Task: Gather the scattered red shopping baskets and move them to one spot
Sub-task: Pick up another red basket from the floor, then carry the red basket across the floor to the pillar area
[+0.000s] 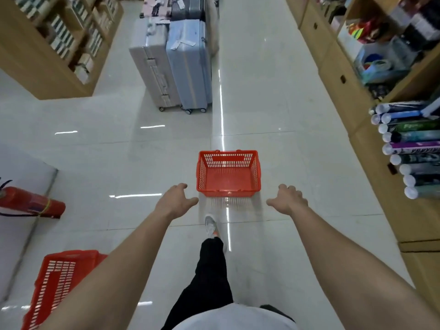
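An empty red shopping basket (228, 173) stands upright on the glossy white tiled floor in the middle of the aisle. My left hand (175, 201) reaches out just left of its near corner, fingers relaxed and holding nothing. My right hand (288, 198) is stretched out just right of the basket, also empty with loose fingers. Neither hand touches the basket. A second red basket (58, 284) sits at the lower left, partly hidden behind my left forearm.
Two upright suitcases (171, 65) stand ahead, left of the aisle line. Wooden shelves (47, 44) flank the left, and shelving with rolled posters (409, 148) lines the right. A red fire extinguisher (31, 202) lies by the left wall. My foot (210, 226) steps forward.
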`<state>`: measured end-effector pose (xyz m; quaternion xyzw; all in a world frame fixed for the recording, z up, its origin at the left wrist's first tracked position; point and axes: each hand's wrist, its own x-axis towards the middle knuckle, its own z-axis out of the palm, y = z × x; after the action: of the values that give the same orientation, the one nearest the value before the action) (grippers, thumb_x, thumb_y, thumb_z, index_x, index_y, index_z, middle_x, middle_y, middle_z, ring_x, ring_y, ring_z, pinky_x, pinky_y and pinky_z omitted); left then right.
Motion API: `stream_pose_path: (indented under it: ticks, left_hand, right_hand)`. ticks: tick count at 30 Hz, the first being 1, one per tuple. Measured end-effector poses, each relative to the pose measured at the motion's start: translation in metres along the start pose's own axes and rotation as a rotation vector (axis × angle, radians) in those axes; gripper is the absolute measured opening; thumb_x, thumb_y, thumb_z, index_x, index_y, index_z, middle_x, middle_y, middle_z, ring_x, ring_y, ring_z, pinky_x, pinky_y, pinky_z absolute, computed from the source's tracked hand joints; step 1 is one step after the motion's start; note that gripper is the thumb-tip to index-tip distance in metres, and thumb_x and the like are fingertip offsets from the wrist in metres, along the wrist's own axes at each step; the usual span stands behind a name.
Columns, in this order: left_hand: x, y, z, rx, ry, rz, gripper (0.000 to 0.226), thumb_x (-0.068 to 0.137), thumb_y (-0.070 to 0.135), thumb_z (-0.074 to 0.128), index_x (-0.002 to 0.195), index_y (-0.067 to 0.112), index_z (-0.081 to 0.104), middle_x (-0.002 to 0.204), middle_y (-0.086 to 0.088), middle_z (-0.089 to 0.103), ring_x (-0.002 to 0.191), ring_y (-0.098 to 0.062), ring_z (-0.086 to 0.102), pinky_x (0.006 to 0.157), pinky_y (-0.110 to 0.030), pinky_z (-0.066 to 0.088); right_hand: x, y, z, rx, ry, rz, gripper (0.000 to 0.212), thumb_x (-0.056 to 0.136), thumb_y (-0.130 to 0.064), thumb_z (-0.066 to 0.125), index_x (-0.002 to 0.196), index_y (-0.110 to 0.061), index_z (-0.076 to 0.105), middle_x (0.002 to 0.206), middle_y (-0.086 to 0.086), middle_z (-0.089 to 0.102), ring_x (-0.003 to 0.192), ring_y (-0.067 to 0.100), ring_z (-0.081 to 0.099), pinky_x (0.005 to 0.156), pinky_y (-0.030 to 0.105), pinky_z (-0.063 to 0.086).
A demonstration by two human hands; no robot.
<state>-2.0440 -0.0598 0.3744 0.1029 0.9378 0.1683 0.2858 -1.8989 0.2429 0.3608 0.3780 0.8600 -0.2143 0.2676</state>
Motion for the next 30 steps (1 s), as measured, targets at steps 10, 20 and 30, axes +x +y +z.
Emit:
stream_pose_path:
  ticks: [10, 20, 30]
  left_hand:
    - [0.27, 0.016, 0.013, -0.08, -0.116, -0.092, 0.078, 0.084, 0.054, 0.067, 0.145, 0.012, 0.044, 0.143, -0.009, 0.053, 0.125, -0.026, 0.055, 0.098, -0.042, 0.045]
    - [0.503, -0.059, 0.158, -0.048, -0.1, -0.283, 0.081, 0.091, 0.061, 0.053, 0.152, 0.014, 0.03, 0.151, -0.012, 0.044, 0.132, -0.032, 0.049, 0.105, -0.051, 0.042]
    - [0.654, -0.139, 0.331, -0.154, 0.096, -0.295, 0.065, 0.094, 0.052, 0.054, 0.148, 0.031, 0.023, 0.137, -0.004, 0.057, 0.109, -0.03, 0.065, 0.087, -0.053, 0.053]
  right_hand:
    - [0.228, -0.067, -0.025, 0.163, -0.075, 0.134, 0.083, 0.084, -0.055, 0.065, 0.151, -0.013, 0.038, 0.146, 0.014, 0.045, 0.131, 0.036, 0.047, 0.1, 0.044, 0.043]
    - [0.512, -0.064, 0.091, 0.176, -0.081, 0.091, 0.066, 0.087, -0.041, 0.065, 0.143, -0.01, 0.048, 0.136, 0.017, 0.056, 0.122, 0.035, 0.056, 0.097, 0.045, 0.048]
    - [0.673, -0.021, 0.259, 0.298, 0.081, 0.064, 0.071, 0.093, -0.019, 0.058, 0.154, -0.014, 0.022, 0.137, 0.019, 0.046, 0.119, 0.034, 0.051, 0.095, 0.041, 0.044]
